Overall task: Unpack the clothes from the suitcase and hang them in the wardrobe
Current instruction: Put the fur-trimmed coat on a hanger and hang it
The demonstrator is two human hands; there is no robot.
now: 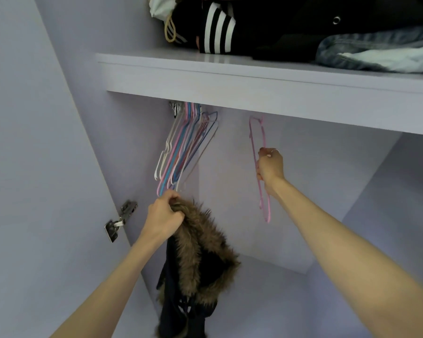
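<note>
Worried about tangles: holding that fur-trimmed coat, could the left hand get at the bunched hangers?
Probably not: the left hand is just below the bunched hangers, but its fingers grip the coat.

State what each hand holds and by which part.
The left hand grips the dark coat by its fur-trimmed hood edge. The right hand grips the pink hanger partway down its side.
</note>
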